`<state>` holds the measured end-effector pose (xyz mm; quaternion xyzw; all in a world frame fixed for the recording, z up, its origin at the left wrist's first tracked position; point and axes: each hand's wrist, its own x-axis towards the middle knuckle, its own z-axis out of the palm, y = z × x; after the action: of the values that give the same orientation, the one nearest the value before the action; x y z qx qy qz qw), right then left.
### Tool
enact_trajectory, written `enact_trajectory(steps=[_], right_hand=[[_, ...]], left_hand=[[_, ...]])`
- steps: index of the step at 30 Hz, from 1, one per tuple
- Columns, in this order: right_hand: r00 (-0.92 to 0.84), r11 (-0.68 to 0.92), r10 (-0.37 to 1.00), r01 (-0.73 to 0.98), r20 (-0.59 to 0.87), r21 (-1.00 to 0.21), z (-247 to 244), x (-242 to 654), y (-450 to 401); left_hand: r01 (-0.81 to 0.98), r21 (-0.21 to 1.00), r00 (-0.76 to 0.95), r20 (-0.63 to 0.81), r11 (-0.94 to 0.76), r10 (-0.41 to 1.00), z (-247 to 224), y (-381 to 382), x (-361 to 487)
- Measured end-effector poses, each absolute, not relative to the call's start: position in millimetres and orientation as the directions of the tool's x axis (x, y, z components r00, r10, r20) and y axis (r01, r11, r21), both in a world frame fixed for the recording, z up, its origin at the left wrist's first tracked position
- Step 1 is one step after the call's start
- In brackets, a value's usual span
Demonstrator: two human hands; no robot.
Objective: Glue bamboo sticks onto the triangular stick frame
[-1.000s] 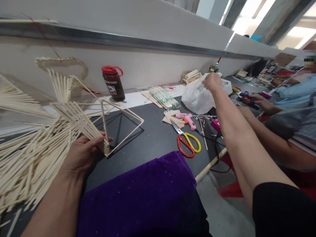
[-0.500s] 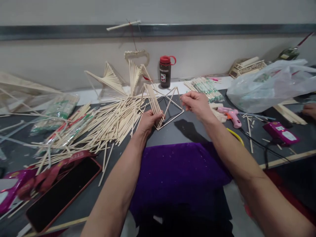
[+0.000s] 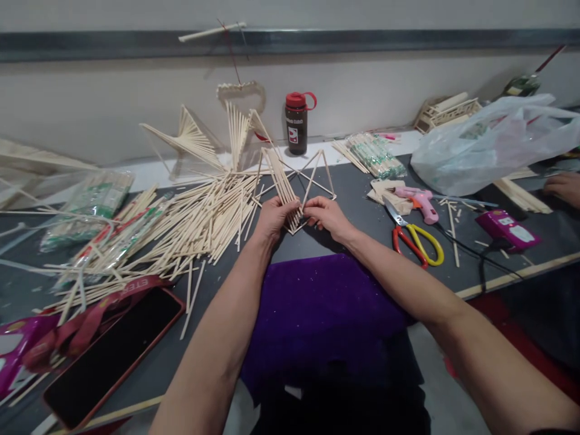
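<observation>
A frame of thin wooden sticks (image 3: 281, 175) stands in front of me, with a slanted row of sticks on its left side and open triangles on its right. My left hand (image 3: 273, 217) is closed on the lower end of that row, thumb across the sticks. My right hand (image 3: 327, 217) pinches at the frame's near corner, close to my left fingertips; whether it holds a stick or the frame itself is hidden. Left of the frame lies a large heap of loose wooden sticks (image 3: 212, 211).
On the right lie scissors (image 3: 423, 241), a pink glue gun (image 3: 419, 199), a purple device (image 3: 508, 229) and a plastic bag (image 3: 489, 151). A bottle (image 3: 296, 127) stands behind. A phone (image 3: 115, 356) lies front left. Another person's hand (image 3: 564, 186) shows at the far right.
My right hand has moved left and down from the frame's right side to its near corner, beside my left hand. The scissors are now uncovered. My left hand keeps its hold.
</observation>
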<state>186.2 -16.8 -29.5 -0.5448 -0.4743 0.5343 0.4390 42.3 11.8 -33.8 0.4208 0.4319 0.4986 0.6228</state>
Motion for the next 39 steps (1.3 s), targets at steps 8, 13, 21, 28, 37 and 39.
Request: enact_trajectory(steps=[8,13,21,28,37,39], right_hand=[[-0.094,-0.102,0.989,0.112,-0.113,-0.988,-35.9,189.9,-15.2],[-0.133,-0.088,0.986,0.104,-0.101,-0.991,-36.6,192.2,-15.1],[-0.155,-0.067,0.985,0.091,-0.081,-0.994,-33.9,192.8,-16.5],[-0.159,-0.056,0.985,0.088,-0.070,-0.995,-33.0,192.1,-17.1],[-0.157,-0.052,0.986,0.075,-0.063,-0.996,-32.3,191.9,-17.7],[-0.153,-0.057,0.986,0.079,-0.068,-0.995,-31.4,191.8,-17.9]], left_hand=[[-0.212,0.965,0.127,-0.131,0.156,0.983,-35.5,11.4,42.8],[-0.226,0.962,0.133,-0.124,0.152,0.983,-39.8,13.8,42.3],[-0.232,0.958,0.134,-0.140,0.169,0.981,-37.8,12.7,43.0],[-0.226,0.956,0.144,-0.156,0.186,0.977,-39.2,14.5,41.6],[-0.221,0.955,0.143,-0.168,0.197,0.975,-36.6,13.8,41.4],[-0.220,0.955,0.147,-0.169,0.199,0.974,-36.5,14.0,41.0]])
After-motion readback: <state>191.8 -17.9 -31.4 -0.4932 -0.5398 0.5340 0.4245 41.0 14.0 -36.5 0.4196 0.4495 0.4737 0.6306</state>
